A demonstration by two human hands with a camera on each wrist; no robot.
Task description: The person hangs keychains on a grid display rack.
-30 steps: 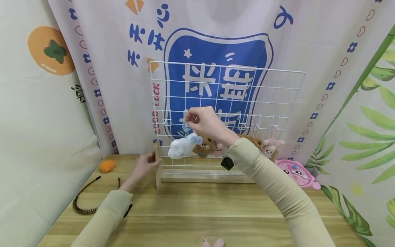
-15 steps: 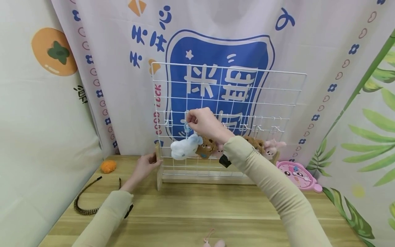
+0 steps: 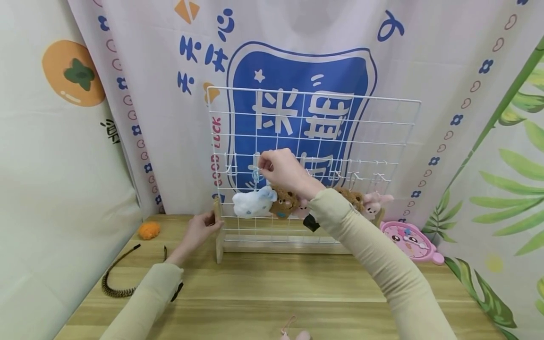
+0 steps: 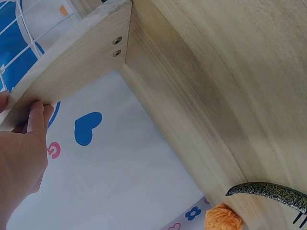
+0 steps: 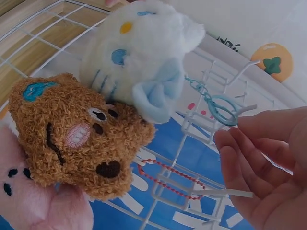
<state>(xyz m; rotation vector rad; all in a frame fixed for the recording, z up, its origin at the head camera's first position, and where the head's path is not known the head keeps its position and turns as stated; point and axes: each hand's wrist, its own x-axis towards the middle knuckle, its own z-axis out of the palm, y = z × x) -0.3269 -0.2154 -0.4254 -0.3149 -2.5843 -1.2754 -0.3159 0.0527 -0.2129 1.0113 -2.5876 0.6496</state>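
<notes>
My right hand pinches the light blue key ring between thumb and finger, right at the tip of a white hook. From its blue chain hangs a white cat-like plush keychain with a blue bow. Beside it hang a brown bear plush, on a red bead chain over another hook, and a pink plush. My left hand grips the wooden end post of the white wire grid rack, thumb on one side and fingers on the other.
Farther right on the rack hang another brown plush and a pink rabbit plush. A pink clock stands behind right. At left lie an orange fluffy ball and a dark headband. A pink item lies at the front edge.
The white plush has swung and turned, now lying more level against the bear plush. My right hand has shifted very slightly at the hook; my left hand keeps its grip on the post.
</notes>
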